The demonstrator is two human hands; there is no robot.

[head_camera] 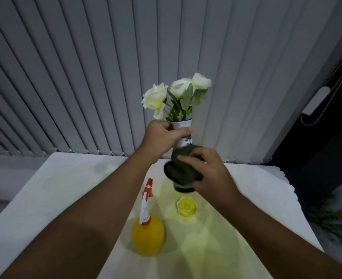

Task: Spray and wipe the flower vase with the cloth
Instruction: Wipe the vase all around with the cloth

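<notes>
Two hands work the flower vase (183,135): left hand (162,137) fingers clamp its neck, right hand (208,172) fingers press the dark cloth (178,170) around its body.

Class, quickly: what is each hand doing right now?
Left hand: closed around the neck of the flower vase.
Right hand: pressing the dark cloth against the vase's lower body.

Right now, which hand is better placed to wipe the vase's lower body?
Right hand: it already presses the dark cloth against the vase body. The left hand grips the neck, steadying it.
</notes>
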